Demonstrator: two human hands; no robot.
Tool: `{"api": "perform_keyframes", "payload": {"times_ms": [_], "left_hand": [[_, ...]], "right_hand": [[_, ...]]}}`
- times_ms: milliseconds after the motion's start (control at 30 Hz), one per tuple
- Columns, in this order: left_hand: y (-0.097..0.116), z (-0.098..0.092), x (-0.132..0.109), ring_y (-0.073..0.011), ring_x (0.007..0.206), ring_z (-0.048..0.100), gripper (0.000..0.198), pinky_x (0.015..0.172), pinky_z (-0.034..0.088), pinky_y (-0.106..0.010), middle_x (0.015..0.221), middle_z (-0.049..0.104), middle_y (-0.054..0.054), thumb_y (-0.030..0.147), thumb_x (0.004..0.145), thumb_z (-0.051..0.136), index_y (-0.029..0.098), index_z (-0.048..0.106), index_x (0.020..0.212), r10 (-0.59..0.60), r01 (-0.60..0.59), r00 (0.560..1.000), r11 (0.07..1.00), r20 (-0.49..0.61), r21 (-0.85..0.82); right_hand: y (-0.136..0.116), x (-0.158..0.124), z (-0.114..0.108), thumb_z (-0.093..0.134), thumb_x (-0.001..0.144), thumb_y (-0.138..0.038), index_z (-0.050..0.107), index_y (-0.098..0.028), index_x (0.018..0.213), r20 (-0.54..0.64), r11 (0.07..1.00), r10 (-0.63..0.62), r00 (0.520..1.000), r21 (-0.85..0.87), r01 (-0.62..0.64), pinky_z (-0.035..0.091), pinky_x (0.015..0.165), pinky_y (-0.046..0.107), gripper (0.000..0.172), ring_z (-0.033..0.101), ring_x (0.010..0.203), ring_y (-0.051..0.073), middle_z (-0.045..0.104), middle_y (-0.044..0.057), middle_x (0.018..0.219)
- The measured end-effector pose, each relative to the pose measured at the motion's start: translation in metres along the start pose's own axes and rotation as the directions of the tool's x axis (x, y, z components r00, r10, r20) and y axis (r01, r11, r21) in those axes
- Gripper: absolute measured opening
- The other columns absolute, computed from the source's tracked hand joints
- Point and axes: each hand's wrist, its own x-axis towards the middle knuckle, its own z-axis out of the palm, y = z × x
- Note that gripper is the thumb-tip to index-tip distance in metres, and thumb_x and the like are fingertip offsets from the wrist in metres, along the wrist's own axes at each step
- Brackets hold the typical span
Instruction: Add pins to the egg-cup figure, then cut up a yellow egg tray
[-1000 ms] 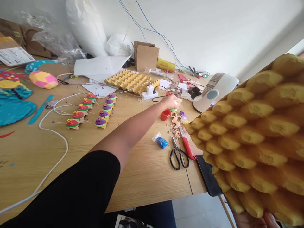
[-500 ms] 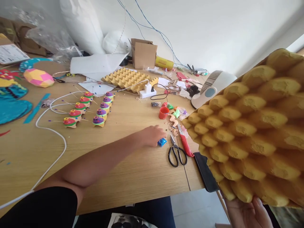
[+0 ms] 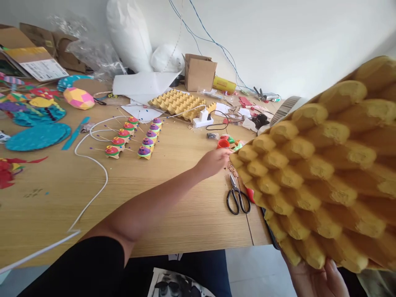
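Observation:
My right hand (image 3: 315,278) grips the lower edge of a large yellow egg tray (image 3: 318,169), held up on its side with the bumps towards me. My left hand (image 3: 215,161) reaches across the table to the tray's left corner, beside a red cup (image 3: 223,143). Its fingers are closed; their tips and whatever is in them are hidden. Black-handled scissors (image 3: 237,200) lie just below this hand. Behind the tray, part of a red-handled knife (image 3: 250,194) shows. Small wood-coloured scraps (image 3: 232,170) lie by the left fingers.
Two rows of painted egg-carton pieces, red-topped (image 3: 118,141) and purple-topped (image 3: 147,143), stand left of centre. A white cable (image 3: 107,177) loops around them. Farther back are another egg tray (image 3: 176,103), a power strip (image 3: 202,119) and a cardboard box (image 3: 199,72).
My left hand has moved up and right to the tray's corner. The blue packet beside it is no longer visible. The view has turned left; the right hand still holds the tray.

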Motion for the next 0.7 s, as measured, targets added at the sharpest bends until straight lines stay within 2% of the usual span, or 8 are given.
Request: {"api": "perform_keyframes", "payload": {"times_ms": [67, 133, 200, 300, 367, 467, 567, 700], "left_hand": [[-0.011, -0.021, -0.029, -0.0202, 0.106, 0.072, 0.034, 0.084, 0.060, -0.032, 0.124, 0.073, -0.010, 0.033, 0.103, 0.042, 0.021, 0.063, 0.127, -0.160, 0.137, 0.984, 0.957, -0.072, -0.256], [-0.020, -0.040, -0.065, -0.0210, 0.113, 0.070, 0.042, 0.089, 0.060, -0.033, 0.132, 0.070, -0.011, 0.045, 0.105, 0.040, 0.023, 0.058, 0.136, -0.239, 0.182, 0.964, 0.909, -0.113, -0.374], [-0.026, -0.054, -0.102, -0.0226, 0.120, 0.067, 0.049, 0.095, 0.059, -0.037, 0.139, 0.066, -0.012, 0.050, 0.103, 0.043, 0.027, 0.052, 0.146, -0.249, 0.196, 0.963, 0.912, -0.107, -0.360], [-0.034, -0.063, -0.155, -0.0285, 0.126, 0.061, 0.072, 0.096, 0.057, -0.042, 0.141, 0.063, -0.013, 0.050, 0.088, 0.070, 0.029, 0.046, 0.153, -0.249, 0.225, 0.962, 0.955, -0.116, -0.191], [-0.042, -0.064, -0.186, -0.0300, 0.122, 0.061, 0.080, 0.094, 0.056, -0.043, 0.136, 0.063, -0.014, 0.051, 0.084, 0.075, 0.026, 0.046, 0.154, -0.281, 0.265, 0.944, 0.958, -0.175, -0.109], [-0.056, -0.065, -0.225, -0.0310, 0.121, 0.062, 0.076, 0.095, 0.056, -0.041, 0.131, 0.064, -0.013, 0.050, 0.077, 0.081, 0.022, 0.057, 0.144, -0.363, 0.341, 0.913, 0.929, -0.186, -0.144], [-0.063, -0.070, -0.258, -0.0317, 0.114, 0.067, 0.069, 0.094, 0.057, -0.043, 0.127, 0.067, -0.014, 0.053, 0.075, 0.080, 0.018, 0.064, 0.131, -0.495, 0.463, 0.852, 0.865, -0.172, -0.196], [-0.067, -0.076, -0.295, -0.0313, 0.112, 0.069, 0.070, 0.096, 0.058, -0.043, 0.126, 0.071, -0.014, 0.056, 0.076, 0.079, 0.018, 0.062, 0.132, -0.546, 0.510, 0.827, 0.829, -0.135, -0.229]], "right_hand": [[0.005, 0.002, 0.009, 0.063, 0.089, -0.048, 0.071, -0.037, 0.131, -0.069, 0.998, 0.059, 0.996, -0.004, -0.060, 0.032, 0.124, 0.056, 0.044, 0.041, 0.152, 0.028, 0.060, 0.002, 0.152], [0.014, 0.006, 0.016, 0.069, 0.086, -0.047, 0.070, -0.034, 0.132, 0.002, 0.991, 0.133, 0.991, 0.006, -0.133, 0.037, 0.120, 0.062, 0.048, 0.050, 0.145, 0.032, 0.063, 0.006, 0.148], [0.026, 0.009, 0.020, 0.074, 0.083, -0.045, 0.068, -0.032, 0.134, 0.159, 0.976, 0.215, 0.964, 0.007, -0.219, 0.045, 0.115, 0.065, 0.053, 0.059, 0.136, 0.035, 0.067, 0.009, 0.142], [0.043, 0.007, 0.023, 0.079, 0.082, -0.042, 0.066, -0.036, 0.136, 0.345, 0.930, 0.352, 0.870, -0.029, -0.365, 0.048, 0.113, 0.062, 0.056, 0.064, 0.129, 0.034, 0.070, 0.008, 0.138], [0.051, 0.003, 0.025, 0.079, 0.084, -0.042, 0.067, -0.039, 0.134, 0.413, 0.894, 0.430, 0.803, -0.071, -0.442, 0.048, 0.114, 0.059, 0.052, 0.064, 0.130, 0.033, 0.070, 0.007, 0.139], [0.059, -0.002, 0.031, 0.076, 0.088, -0.045, 0.069, -0.036, 0.131, 0.466, 0.855, 0.506, 0.726, -0.155, -0.496, 0.049, 0.112, 0.054, 0.044, 0.064, 0.129, 0.033, 0.070, 0.007, 0.139], [0.066, -0.004, 0.041, 0.077, 0.087, -0.047, 0.072, -0.029, 0.125, 0.444, 0.845, 0.532, 0.721, -0.219, -0.488, 0.053, 0.107, 0.049, 0.042, 0.067, 0.125, 0.032, 0.073, 0.009, 0.134], [0.078, -0.005, 0.061, 0.084, 0.078, -0.050, 0.074, -0.026, 0.119, 0.419, 0.837, 0.547, 0.725, -0.284, -0.467, 0.057, 0.100, 0.049, 0.048, 0.068, 0.122, 0.035, 0.079, 0.009, 0.120]]}}
